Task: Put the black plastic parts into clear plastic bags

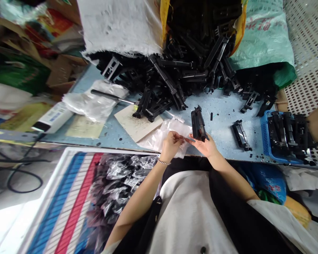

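My right hand holds a black plastic bracket-like part upright, its body rising above the palm. My left hand wears a beaded bracelet and is closed in a pinch, its fingertips close to the right fingers. Thin clear plastic bags lie under and around the left hand, and film shows at its pinched fingers, though the exact grip is hard to see. Another black part rests on the blue table to the right.
A heap of black parts spills from a woven sack. A cardboard piece and a screwdriver lie left. The blue basket holds black parts at right. Below left, bagged parts fill a white-rimmed container.
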